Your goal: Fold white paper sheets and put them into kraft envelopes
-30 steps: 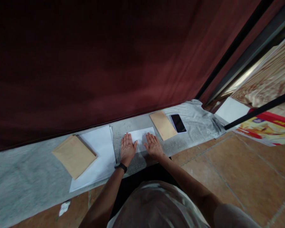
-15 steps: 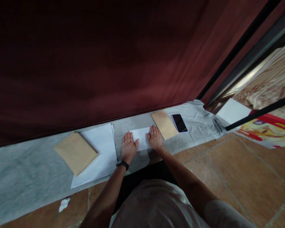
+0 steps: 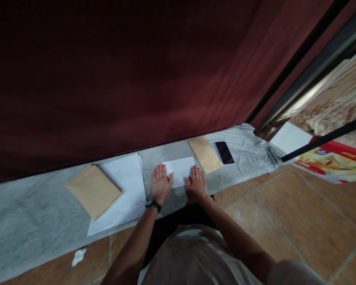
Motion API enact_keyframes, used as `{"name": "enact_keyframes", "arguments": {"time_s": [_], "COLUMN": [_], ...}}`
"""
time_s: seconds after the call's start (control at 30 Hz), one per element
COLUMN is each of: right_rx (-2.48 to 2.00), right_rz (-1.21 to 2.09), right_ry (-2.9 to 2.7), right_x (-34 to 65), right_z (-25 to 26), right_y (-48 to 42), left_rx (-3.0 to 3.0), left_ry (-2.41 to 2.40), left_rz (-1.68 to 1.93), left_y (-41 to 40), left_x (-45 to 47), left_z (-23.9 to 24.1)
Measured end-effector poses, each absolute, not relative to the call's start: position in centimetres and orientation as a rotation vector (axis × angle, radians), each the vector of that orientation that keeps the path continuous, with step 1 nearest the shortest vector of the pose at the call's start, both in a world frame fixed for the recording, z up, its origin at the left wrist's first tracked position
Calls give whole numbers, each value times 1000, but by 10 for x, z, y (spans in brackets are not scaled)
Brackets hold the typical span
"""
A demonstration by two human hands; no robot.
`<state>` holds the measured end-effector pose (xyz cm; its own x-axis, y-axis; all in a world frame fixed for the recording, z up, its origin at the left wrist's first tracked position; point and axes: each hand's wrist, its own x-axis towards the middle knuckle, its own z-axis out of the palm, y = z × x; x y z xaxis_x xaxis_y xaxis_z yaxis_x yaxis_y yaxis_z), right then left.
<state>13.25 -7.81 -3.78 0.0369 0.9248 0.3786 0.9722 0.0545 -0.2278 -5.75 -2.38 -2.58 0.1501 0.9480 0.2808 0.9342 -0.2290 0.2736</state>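
A folded white sheet of paper (image 3: 180,168) lies on the grey cloth (image 3: 32,213) in front of me. My left hand (image 3: 161,183) rests flat on its left end, fingers stretched out, a black band on the wrist. My right hand (image 3: 197,183) lies flat on the sheet's lower right corner, fingers straight. Neither hand holds anything.
Left of the sheet lies a stack of white paper (image 3: 125,186) with a brown envelope (image 3: 92,190) on it. Right of it are a narrow brown envelope (image 3: 205,154) and a dark phone (image 3: 224,152). A dark red curtain (image 3: 121,79) hangs behind. Tiled floor (image 3: 296,209) runs on the right.
My right hand slid up along the sheet's right end, then came back down to the lower right corner. My left hand stayed flat in place.
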Motion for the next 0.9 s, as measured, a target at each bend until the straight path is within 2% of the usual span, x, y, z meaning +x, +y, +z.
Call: {"name": "enact_keyframes", "arguments": {"time_s": [0.4, 0.63, 0.9], "right_rx": [-1961, -1959, -1957], "right_rz": [-87, -47, 52], "right_ry": [-1908, -1932, -1864], "right_x": [133, 133, 142], "right_z": [-30, -30, -21], "right_y": [-81, -81, -78], "left_rx": [2336, 2618, 2653], "left_ry": [1930, 1435, 1397], "left_rz": [511, 342, 288], "left_y": [-33, -83, -94], "left_x": [-53, -44, -57], "left_z": [-20, -8, -5]}}
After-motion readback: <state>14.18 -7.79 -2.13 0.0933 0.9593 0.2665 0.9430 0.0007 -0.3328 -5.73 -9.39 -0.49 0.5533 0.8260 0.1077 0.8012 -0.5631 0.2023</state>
